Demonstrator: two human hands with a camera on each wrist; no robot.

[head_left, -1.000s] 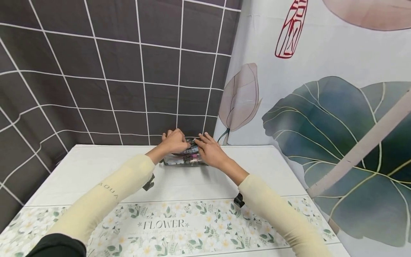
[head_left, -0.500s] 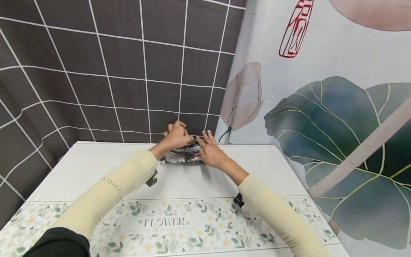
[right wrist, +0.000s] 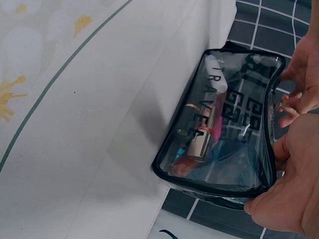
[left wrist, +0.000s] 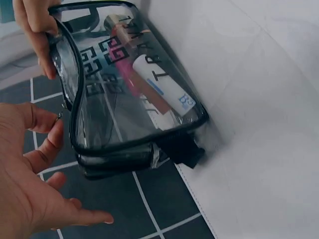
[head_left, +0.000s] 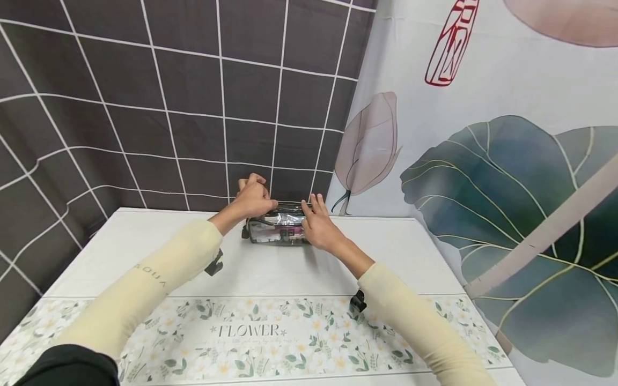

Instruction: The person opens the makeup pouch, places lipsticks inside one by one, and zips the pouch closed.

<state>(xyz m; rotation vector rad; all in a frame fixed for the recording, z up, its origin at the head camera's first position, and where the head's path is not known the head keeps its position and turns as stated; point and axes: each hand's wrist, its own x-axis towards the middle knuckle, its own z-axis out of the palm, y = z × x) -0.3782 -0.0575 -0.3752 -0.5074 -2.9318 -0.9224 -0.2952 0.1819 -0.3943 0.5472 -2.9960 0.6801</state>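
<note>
A clear cosmetic bag (head_left: 275,230) with black piping stands at the far edge of the white table. Black lettering reading TRAVEL and a square pattern mark its side in the wrist views. Inside show a white tube (left wrist: 164,84), a pink item (left wrist: 124,74) and a gold-capped cosmetic (right wrist: 200,142). At the bag's top left, my left hand (head_left: 252,198) pinches a small zipper pull (left wrist: 60,115) between thumb and forefinger, its other fingers spread. My right hand (head_left: 321,228) holds the bag's right end by its upper edge; its fingertips are partly hidden behind the bag.
The table (head_left: 386,246) carries a floral band (head_left: 251,343) printed FLOWER across its front. Close behind the bag hangs a dark gridded cloth (head_left: 193,107). A white cloth with large leaf prints (head_left: 507,187) hangs at the right. A black tab (left wrist: 182,149) juts from the bag's left end.
My left hand has moved left along the bag's top with the zipper pull, uncovering more of the bag. The right hand stays at the right end. The head view has shifted slightly.
</note>
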